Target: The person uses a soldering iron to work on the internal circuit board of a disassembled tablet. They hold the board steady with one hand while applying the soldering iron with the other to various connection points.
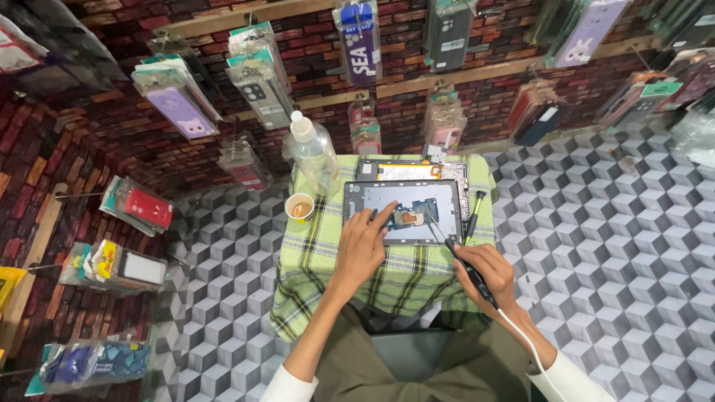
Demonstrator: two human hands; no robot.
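Note:
An opened tablet (402, 199) lies on a small table covered with a green checked cloth (328, 253), its blue circuit board exposed. My left hand (361, 246) rests on the tablet's near edge, forefinger pointing at the board. My right hand (488, 272) grips a black pen-shaped corded tool (465, 264) whose thin tip reaches the board near the middle. A white cord runs from the tool back along my right sleeve.
A second opened device panel (413, 170) lies behind the tablet. A clear plastic bottle (313, 152) and a small paper cup (300, 207) stand at the table's back left. A black screwdriver (473, 212) lies on the right. Packaged phone cases (179, 104) hang on the brick-pattern wall.

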